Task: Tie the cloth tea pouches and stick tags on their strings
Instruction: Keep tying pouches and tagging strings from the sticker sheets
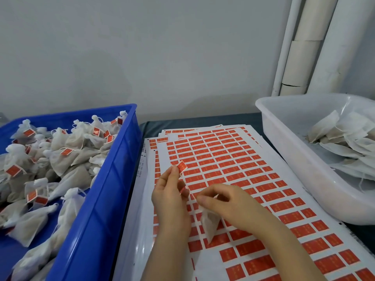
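Over a sheet of red sticker tags my left hand pinches a small red tag at its fingertips, raised above the sheet. A thin white string runs from that tag down to my right hand, which pinches the string. A white cloth tea pouch hangs below my right hand, over the sheet. My hands are close together, the left one slightly higher.
A blue crate on the left holds several tied pouches with red tags. A white plastic tub on the right holds flat untied pouches. More sticker sheets lie stacked beneath the top one. White pipes stand against the wall at the back right.
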Motion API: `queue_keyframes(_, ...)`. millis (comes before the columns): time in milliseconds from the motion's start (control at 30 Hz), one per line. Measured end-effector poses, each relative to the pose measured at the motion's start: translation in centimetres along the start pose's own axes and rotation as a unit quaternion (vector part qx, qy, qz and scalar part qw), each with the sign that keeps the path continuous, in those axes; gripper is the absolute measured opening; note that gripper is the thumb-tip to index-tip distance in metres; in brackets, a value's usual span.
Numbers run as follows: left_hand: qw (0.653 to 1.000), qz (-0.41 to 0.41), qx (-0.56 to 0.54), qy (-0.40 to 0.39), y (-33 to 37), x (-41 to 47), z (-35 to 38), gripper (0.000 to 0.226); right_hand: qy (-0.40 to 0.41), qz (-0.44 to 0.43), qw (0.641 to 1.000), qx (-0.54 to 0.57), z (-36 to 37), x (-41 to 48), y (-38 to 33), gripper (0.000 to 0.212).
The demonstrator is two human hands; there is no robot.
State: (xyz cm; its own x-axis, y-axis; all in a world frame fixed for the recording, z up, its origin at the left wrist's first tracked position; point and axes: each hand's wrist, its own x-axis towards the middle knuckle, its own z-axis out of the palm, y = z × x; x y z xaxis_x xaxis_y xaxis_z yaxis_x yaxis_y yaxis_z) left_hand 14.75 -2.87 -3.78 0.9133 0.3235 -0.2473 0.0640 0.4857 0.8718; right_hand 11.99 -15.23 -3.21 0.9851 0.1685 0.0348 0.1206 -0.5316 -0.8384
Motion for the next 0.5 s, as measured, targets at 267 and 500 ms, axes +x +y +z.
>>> queue_keyframes(267, 0.996, -0.054, -0.031, 0.069, 0.1, 0.8, -0.7, 0.019, 0.062, 0.005, 0.997, 0.044, -0.1, 0.1, 0.1, 0.037)
queue_keyframes(500, 0.984, -0.093, -0.150, 0.021, 0.2, 1.3, -1.1, 0.017, 0.058, 0.071, 0.984, 0.152, 0.7, 0.3, 0.4, 0.061)
